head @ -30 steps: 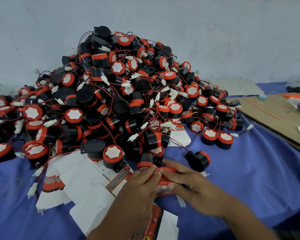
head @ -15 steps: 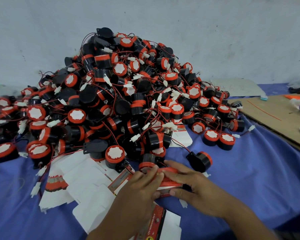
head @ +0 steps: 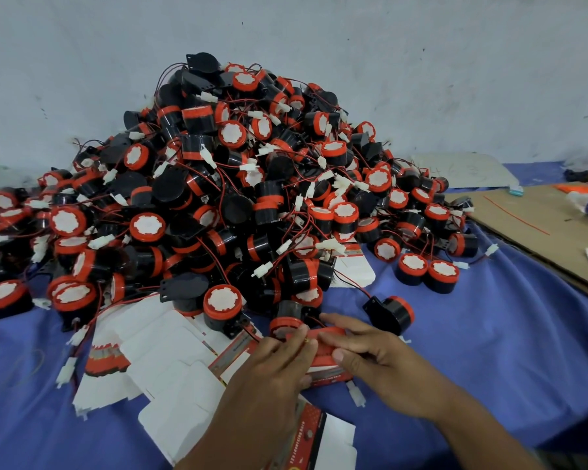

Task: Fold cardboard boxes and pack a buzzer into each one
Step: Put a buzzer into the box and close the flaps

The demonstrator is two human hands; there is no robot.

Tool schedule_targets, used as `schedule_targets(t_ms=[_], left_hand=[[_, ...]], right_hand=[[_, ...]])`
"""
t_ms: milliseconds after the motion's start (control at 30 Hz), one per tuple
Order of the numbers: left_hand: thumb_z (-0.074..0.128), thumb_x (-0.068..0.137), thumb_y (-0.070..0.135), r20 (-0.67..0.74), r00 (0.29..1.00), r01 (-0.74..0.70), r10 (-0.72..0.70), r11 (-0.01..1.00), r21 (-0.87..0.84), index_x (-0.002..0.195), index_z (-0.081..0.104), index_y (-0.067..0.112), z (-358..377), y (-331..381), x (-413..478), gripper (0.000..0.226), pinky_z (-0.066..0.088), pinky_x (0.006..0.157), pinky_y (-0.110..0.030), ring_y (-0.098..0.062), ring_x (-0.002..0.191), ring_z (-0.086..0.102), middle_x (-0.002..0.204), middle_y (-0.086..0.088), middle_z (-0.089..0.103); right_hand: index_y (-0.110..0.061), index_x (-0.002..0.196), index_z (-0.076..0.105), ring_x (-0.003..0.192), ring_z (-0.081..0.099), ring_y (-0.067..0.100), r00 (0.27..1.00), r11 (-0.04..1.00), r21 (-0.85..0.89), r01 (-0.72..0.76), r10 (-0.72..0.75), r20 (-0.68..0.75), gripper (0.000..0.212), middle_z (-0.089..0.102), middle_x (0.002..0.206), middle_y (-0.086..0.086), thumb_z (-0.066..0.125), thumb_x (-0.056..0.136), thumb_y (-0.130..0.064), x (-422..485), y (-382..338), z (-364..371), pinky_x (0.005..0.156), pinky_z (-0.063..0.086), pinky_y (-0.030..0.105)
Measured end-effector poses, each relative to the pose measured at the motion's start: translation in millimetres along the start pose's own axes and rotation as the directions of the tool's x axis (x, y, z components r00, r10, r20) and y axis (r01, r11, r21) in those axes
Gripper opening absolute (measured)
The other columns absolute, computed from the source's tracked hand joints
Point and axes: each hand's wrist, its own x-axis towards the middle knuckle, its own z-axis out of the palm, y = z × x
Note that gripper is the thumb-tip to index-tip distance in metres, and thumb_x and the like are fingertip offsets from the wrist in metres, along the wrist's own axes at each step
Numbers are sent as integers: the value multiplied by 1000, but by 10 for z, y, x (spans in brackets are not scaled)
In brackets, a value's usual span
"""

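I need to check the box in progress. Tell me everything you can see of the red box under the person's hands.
The red box is small, printed cardboard by its look, red with a pale strip and a line of print along its near side. It lies on the blue cloth at the foot of the buzzer pile, beside the flat white box blanks. The left hand and right hand both press on its top, covering most of it. Whether a buzzer is inside cannot be told.
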Motion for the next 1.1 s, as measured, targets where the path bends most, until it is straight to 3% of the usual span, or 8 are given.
schedule_targets(t_ms=[133,233,367,500,633,833,967,1100], left_hand=[[94,54,12,-16,1000,-20,20,1000,2,118,73,8,18,-2,-5,67,60,72,-29,-23,92,71,126,-9,68],[88,55,8,-21,999,-36,36,999,9,122,71,6,10,-12,-32,69,60,77,-32,-26,95,70,130,-11,65],[71,71,6,-140,987,-89,82,995,-43,117,71,2,24,-27,-36,46,53,90,-34,-25,112,60,130,-13,65],[61,90,21,-233,972,-51,19,990,-132,110,76,5,24,-52,-46,30,57,79,-34,-24,95,66,120,-7,72],[63,87,16,-232,966,-118,114,993,-1,106,77,5,71,-71,-60,26,55,79,-30,-24,87,64,114,-8,73],[58,88,18,-188,975,-117,120,993,27,105,78,7,49,-79,-60,28,57,79,-30,-24,86,68,112,-7,74],[74,75,16,-167,984,-62,59,998,-9,105,77,6,-73,-27,-43,32,59,81,-33,-24,91,72,114,-7,74],[65,85,33,-179,981,65,-72,997,-45,119,72,9,-252,103,-89,43,57,89,-40,-22,106,70,125,-5,69]], right_hand=[[-44,137,59,146,29,-5,1000,1000,3,4,-4,12,37,35,155,-30,55,103,-32,11,12,4,114,43,33],[-47,138,57,148,25,-3,1000,999,-47,24,-24,-1,38,33,157,-26,57,102,-34,6,-1,4,116,40,36],[-44,139,58,146,29,-4,1000,999,-37,20,-20,-8,47,34,157,-23,69,94,-32,-24,15,7,115,41,35],[-46,136,59,147,25,-5,993,986,-140,94,-102,-54,48,31,158,-27,71,93,-29,-7,-14,32,116,38,26],[-43,146,50,153,17,4,954,892,-367,264,-297,-37,45,23,164,-21,59,103,-30,9,-55,134,121,24,21],[-48,155,25,155,-5,7,977,837,-518,176,-212,-11,50,4,166,-28,43,108,-41,-40,83,246,123,0,18],[-47,153,31,154,9,3,980,869,-468,162,-198,-29,53,10,166,-24,52,106,-36,-78,116,238,124,14,21],[-36,144,49,142,35,-2,923,920,-366,138,-254,-290,53,38,154,-12,65,95,-22,-105,43,235,112,34,15]])
